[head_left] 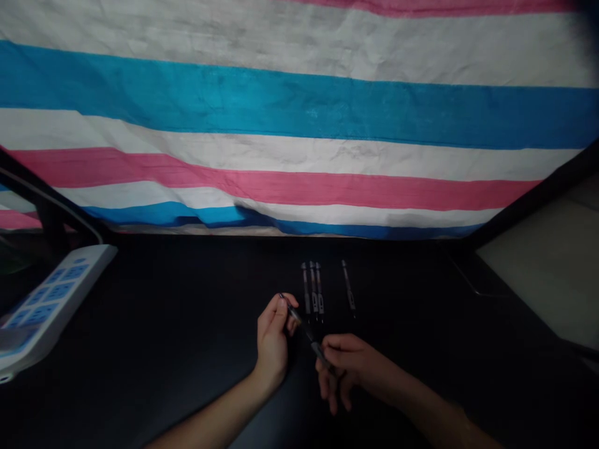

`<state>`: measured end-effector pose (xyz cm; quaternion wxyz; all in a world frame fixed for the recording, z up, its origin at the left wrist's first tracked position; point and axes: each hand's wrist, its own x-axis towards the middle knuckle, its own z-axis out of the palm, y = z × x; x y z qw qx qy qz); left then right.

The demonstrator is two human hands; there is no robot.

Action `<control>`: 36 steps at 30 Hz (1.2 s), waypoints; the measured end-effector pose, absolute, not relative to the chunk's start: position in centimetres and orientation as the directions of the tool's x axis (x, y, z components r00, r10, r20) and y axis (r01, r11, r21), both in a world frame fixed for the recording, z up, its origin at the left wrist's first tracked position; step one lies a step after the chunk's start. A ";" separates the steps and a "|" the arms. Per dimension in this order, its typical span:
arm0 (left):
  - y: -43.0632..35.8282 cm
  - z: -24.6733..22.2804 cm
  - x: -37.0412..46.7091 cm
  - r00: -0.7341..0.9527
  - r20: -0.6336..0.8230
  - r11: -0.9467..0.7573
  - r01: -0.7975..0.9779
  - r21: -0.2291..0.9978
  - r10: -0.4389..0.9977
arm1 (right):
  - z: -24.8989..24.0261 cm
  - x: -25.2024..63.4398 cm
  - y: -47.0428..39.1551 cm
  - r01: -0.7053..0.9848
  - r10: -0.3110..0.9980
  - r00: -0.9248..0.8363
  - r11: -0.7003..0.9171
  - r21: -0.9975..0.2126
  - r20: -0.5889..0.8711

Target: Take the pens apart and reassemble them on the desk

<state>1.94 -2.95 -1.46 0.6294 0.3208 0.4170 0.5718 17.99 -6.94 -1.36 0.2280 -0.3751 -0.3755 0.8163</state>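
A dark pen [304,327] slants between my two hands above the black tabletop. My left hand [274,333] pinches its upper end between thumb and fingers. Lower and to the right, my right hand [349,365] grips the pen's other end, the remaining fingers loosely curled beneath. Beyond my hands lie several similar pens: a left pen [306,288], a middle pen [314,287] and a right pen [320,288] sit close together in a row. A separate pen [349,288] lies a little way to their right. All of these point away from me, roughly parallel.
A white power strip [79,293] with blue socket faces runs along the left side of the black table [187,299]. A striped blue, pink and white sheet [281,149] hangs behind the table's back edge. Dark frame bars stand at both sides.
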 end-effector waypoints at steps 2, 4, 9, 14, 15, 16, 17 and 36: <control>-2.9 -1.4 1.9 -0.007 -0.160 0.140 -0.456 0.879 0.987 | -1.3 18.0 -6.9 -0.095 0.657 -0.606 -0.620 -0.779 -0.449; -2.9 -1.4 1.9 -0.014 -0.159 0.135 -0.460 0.877 0.987 | -1.3 18.0 -6.9 -0.090 0.670 -0.587 -0.612 -0.786 -0.454; -2.9 -1.4 1.9 -0.010 -0.159 0.136 -0.465 0.875 0.987 | -1.3 17.9 -7.0 -0.082 0.665 -0.608 -0.596 -0.799 -0.434; -2.8 -1.6 1.9 -0.013 -0.145 0.123 -0.463 0.878 0.989 | -1.2 17.8 -7.0 -0.043 0.676 -0.575 -0.587 -0.808 -0.460; -2.8 -1.6 1.9 -0.009 -0.147 0.126 -0.463 0.878 0.989 | -1.2 17.9 -7.0 -0.021 0.685 -0.557 -0.577 -0.816 -0.470; -2.8 -1.7 1.9 -0.006 -0.148 0.128 -0.460 0.878 0.989 | -1.2 17.9 -7.0 -0.002 0.687 -0.549 -0.570 -0.821 -0.476; -2.8 -1.7 1.8 -0.003 -0.148 0.130 -0.458 0.879 0.989 | -1.2 17.9 -6.9 0.009 0.685 -0.551 -0.566 -0.824 -0.476; -2.5 -1.4 1.6 0.052 -0.135 0.144 -0.462 0.875 0.989 | -1.4 18.0 -6.8 0.055 0.703 -0.556 -0.502 -0.863 -0.444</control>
